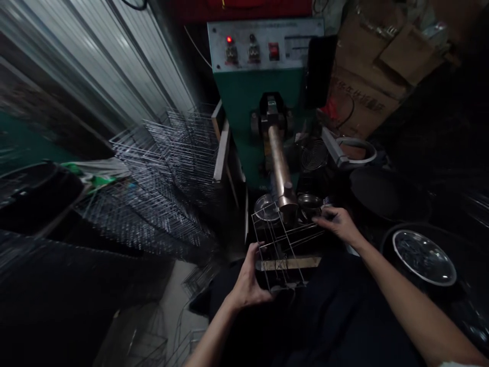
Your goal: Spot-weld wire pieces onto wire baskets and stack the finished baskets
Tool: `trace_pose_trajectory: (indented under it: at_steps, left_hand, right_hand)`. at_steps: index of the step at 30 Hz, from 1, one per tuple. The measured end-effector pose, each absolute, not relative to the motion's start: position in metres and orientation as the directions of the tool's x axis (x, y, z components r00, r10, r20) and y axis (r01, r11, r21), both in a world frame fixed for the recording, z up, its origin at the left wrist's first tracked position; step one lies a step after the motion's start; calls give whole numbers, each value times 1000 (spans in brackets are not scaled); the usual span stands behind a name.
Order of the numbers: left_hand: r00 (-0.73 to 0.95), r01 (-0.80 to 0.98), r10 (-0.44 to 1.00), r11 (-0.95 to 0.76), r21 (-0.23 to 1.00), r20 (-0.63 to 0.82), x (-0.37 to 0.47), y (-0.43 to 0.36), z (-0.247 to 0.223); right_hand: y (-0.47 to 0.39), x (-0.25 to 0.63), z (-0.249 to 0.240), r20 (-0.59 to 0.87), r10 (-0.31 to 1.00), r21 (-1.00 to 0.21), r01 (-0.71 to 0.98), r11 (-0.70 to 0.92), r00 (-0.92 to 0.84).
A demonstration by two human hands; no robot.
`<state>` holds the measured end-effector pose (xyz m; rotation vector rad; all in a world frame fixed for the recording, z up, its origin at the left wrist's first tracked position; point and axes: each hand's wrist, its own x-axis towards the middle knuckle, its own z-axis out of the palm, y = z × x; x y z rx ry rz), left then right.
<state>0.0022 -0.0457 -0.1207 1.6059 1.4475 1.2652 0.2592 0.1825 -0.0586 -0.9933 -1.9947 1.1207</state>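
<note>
A thin metal wire rack [280, 250] is held low in front of a green machine, beneath its copper-coloured electrode arm [280, 165]. My left hand [250, 280] is closed on the rack's left side, thumb near the lower edge and fingers at the outer wire. My right hand [340, 224] pinches at the right end of the long wires, beside a small metal bowl [310, 201]; its fingertips are dark and partly hidden. Another shiny bowl [266, 206] sits behind the rack's upper part. The arm's tip is close above the rack; I cannot tell whether they touch.
The green machine's control panel [265, 45] shows a lit red lamp. Stacked wire racks [171, 158] stand on the left by a corrugated metal sheet [126, 56]. At right are a round metal dish [424, 257], a dark round pan [382, 193] and a cardboard box [362, 102].
</note>
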Motion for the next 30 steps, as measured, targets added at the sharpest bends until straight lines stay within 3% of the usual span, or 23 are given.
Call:
trace_pose_trajectory:
  at_steps: [30]
  left_hand:
    - [-59,336,972,-195,921,227,-10,-27,-143]
  right_hand:
    - [203,254,-62,82,853,-879,365,305,-515]
